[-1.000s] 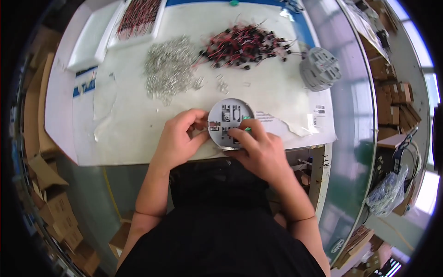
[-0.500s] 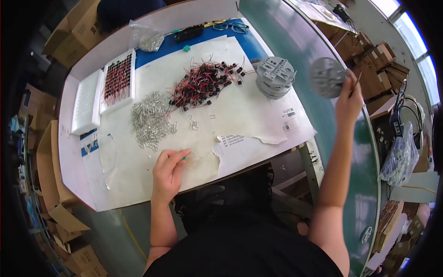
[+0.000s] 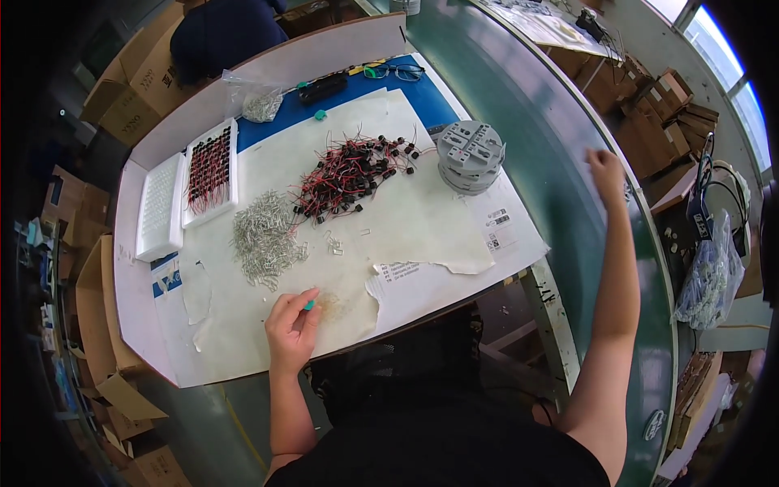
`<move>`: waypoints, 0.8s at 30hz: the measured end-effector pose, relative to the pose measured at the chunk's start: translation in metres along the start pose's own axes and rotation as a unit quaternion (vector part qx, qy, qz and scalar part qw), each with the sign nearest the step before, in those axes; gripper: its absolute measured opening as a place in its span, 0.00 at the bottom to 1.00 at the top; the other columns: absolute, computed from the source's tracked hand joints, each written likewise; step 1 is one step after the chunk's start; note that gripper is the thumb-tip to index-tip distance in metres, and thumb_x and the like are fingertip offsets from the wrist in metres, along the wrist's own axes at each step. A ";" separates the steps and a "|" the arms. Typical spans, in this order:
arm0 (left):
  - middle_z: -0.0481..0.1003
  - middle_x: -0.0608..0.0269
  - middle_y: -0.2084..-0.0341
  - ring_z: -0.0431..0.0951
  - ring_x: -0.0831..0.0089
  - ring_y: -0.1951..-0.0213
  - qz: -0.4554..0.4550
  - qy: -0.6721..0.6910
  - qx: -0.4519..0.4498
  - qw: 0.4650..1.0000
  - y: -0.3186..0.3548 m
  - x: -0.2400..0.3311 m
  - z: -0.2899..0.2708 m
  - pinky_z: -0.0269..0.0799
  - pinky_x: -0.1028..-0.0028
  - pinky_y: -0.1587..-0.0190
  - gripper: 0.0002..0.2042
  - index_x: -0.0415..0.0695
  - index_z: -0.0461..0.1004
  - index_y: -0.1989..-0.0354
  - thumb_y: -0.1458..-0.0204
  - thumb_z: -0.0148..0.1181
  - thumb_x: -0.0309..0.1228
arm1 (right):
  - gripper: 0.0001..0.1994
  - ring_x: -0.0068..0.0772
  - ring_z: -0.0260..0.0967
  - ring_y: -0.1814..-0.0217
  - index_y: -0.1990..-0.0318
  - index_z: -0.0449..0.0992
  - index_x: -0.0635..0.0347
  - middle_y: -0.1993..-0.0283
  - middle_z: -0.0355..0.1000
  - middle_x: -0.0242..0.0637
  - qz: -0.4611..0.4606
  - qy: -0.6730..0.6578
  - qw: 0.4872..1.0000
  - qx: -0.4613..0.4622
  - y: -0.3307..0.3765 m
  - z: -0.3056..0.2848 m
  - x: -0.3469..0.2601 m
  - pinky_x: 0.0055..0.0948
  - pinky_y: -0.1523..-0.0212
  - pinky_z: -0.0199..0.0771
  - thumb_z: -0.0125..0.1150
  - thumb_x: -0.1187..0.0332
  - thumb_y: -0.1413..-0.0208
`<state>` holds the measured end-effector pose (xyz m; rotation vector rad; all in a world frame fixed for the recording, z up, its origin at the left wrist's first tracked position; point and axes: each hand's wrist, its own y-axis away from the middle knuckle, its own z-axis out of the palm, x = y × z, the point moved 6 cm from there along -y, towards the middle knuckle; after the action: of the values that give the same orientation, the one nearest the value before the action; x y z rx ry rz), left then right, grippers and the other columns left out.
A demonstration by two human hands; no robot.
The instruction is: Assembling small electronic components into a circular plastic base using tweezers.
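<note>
White paper covers my bench (image 3: 422,219); left hand (image 3: 290,325) pinches a small teal tool (image 3: 309,305); right hand (image 3: 604,172), empty and half-open at right, could knock the grey disc stack (image 3: 471,154) coming back.

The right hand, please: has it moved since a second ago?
Yes. The right hand left the white paper near the left hand, reaching right over the green belt, now empty.
</note>
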<state>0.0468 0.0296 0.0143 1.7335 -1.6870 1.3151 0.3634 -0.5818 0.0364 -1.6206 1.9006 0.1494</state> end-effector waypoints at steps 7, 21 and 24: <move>0.78 0.58 0.66 0.75 0.72 0.70 0.018 -0.042 -0.015 0.999 0.003 0.000 -0.001 0.73 0.74 0.66 0.13 0.39 0.86 0.50 0.44 0.72 0.21 | 0.25 0.46 0.75 0.72 0.71 0.81 0.69 0.75 0.77 0.48 -0.059 0.025 0.988 -0.142 0.054 0.053 -0.201 0.43 0.66 0.73 0.68 0.48 0.41; 0.76 0.54 0.42 0.76 0.56 0.42 0.092 -0.021 0.015 0.995 -0.004 0.014 -0.014 0.71 0.58 0.38 0.42 0.50 0.73 0.30 0.55 0.81 0.47 | 0.12 0.35 0.73 0.76 0.69 0.81 0.67 0.76 0.78 0.45 -0.221 -0.052 0.905 -0.360 0.251 0.097 -0.336 0.36 0.70 0.73 0.71 0.65 0.43; 0.74 0.55 0.40 0.75 0.55 0.40 0.087 -0.083 -0.030 0.992 -0.003 0.018 -0.010 0.68 0.56 0.34 0.47 0.52 0.69 0.26 0.59 0.82 0.49 | 0.11 0.31 0.70 0.76 0.69 0.81 0.67 0.77 0.77 0.41 -0.223 -0.081 0.897 -0.373 0.269 0.127 -0.340 0.34 0.70 0.72 0.72 0.66 0.43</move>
<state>0.0430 0.0277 0.0346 1.7367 -1.9891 1.2061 0.1803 -0.1693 0.0308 -2.4065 1.3498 0.8726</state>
